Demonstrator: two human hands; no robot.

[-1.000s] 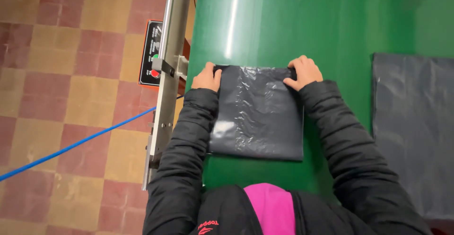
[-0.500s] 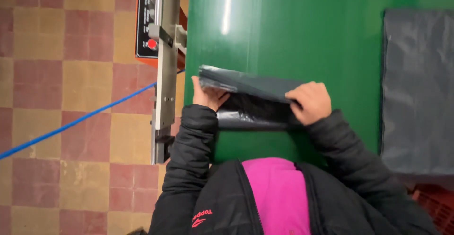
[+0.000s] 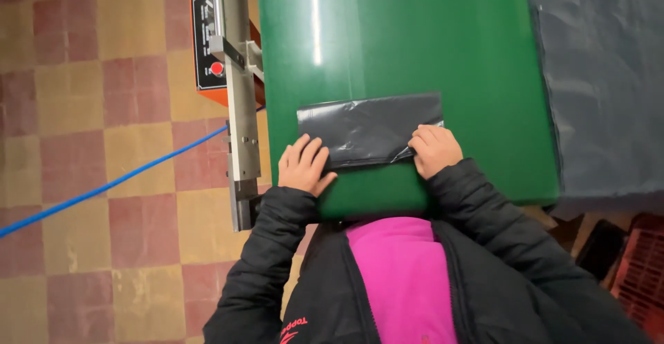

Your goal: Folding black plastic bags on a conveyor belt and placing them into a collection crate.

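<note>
- Head view, table: a green table (image 3: 408, 46) fills the upper middle of the frame, its near edge just above the person's chest.
- Head view, folded bag: a dark grey plastic bag (image 3: 370, 128), folded into a flat wide strip, lies on the table near that edge, long side running from 9 o'clock to 3 o'clock.
- Head view, left hand: the left hand (image 3: 304, 165) lies palm down at the strip's 8 o'clock corner. Its grip is spread, fingers flat; the fingertips (image 3: 312, 151) rest against the bag's lower left edge, pinching nothing.
- Head view, right hand: the right hand (image 3: 434, 149) sits at the strip's 4 o'clock corner. Its fingers are curled and pressed together on the bag's lower right edge; whether they pinch the plastic or only press it down cannot be told.
- Head view, clothing: both arms wear black jacket sleeves (image 3: 266, 261); a pink garment (image 3: 401, 282) shows between the open jacket fronts at 6 o'clock.
- Head view, surroundings: a sheet of grey plastic (image 3: 602, 81) lies at 3 o'clock, well apart from the hands. A metal rail (image 3: 238, 122) runs along the table's left side, with a black panel bearing a red button (image 3: 217, 68) at 10 o'clock. A blue cable (image 3: 111, 186) crosses the checkered tile floor (image 3: 83, 95) at 9 o'clock.
</note>
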